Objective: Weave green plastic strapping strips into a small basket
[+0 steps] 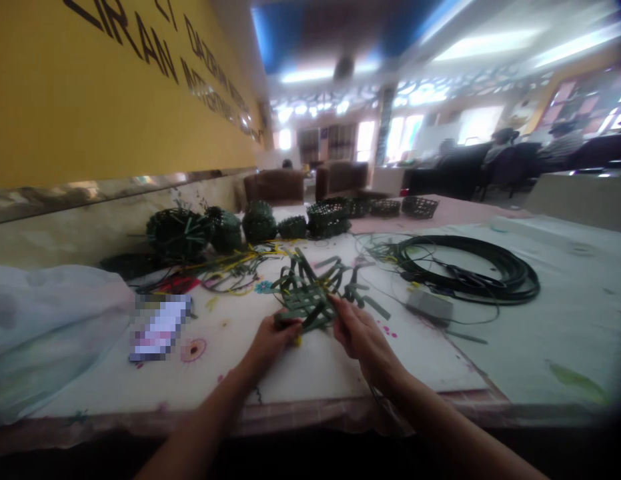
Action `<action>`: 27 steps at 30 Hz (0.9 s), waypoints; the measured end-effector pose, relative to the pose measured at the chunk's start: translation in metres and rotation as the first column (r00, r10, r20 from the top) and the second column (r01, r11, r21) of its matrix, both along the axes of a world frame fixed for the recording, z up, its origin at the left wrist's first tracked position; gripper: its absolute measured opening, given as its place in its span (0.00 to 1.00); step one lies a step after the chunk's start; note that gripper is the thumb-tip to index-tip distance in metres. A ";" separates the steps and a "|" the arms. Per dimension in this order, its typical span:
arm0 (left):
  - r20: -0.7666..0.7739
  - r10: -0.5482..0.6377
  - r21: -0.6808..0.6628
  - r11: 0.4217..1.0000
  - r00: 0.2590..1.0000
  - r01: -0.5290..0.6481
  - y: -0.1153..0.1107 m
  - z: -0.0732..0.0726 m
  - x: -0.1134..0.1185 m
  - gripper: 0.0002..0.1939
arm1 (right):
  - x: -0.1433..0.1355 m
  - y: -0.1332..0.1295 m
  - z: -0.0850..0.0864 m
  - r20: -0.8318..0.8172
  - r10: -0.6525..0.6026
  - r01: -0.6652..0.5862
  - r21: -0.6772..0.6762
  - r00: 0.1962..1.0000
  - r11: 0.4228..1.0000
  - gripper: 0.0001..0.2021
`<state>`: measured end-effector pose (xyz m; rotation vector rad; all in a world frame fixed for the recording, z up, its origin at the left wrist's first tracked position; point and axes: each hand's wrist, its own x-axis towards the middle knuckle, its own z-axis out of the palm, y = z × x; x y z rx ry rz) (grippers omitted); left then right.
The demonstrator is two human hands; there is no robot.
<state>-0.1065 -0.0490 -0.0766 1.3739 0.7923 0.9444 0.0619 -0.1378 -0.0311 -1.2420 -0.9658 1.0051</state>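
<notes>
Between my hands, just above the white flowered cloth, is a partly woven piece of flat dark green strips. Its middle is a flat checked weave, and loose strip ends stick up and out at the far side and to the right. My left hand is closed on the near left edge, thumb on top. My right hand pinches at the right side of the weave, its fingertips close together by a strip. What exactly lies between those right fingertips is too blurred to make out. A small yellow bit shows under my left fingers.
A coil of dark green strip lies at the right, with a grey block beside it. Several woven green baskets line the back. Yellow and green scraps lie behind the work. A blurred-out flat object and a translucent plastic sheet are at left.
</notes>
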 end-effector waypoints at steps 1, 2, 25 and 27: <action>-0.004 0.001 0.006 1.000 1.000 -0.001 0.000 0.000 0.000 0.17 | 0.000 0.001 0.000 0.017 0.010 -0.010 -0.002 1.000 1.000 0.29; -0.010 0.003 0.011 1.000 1.000 -0.003 0.000 0.000 -0.001 0.17 | 0.000 0.001 0.001 0.033 0.022 -0.022 -0.001 0.999 1.000 0.28; -0.001 0.000 0.055 0.998 1.000 0.000 -0.002 0.005 -0.002 0.20 | 0.015 0.010 -0.023 0.843 0.140 -0.210 -0.033 0.519 0.977 0.21; 0.018 0.013 0.067 0.998 1.000 -0.014 -0.003 0.007 -0.001 0.21 | 0.016 0.010 -0.019 0.926 0.137 -0.131 -0.097 0.351 0.987 0.21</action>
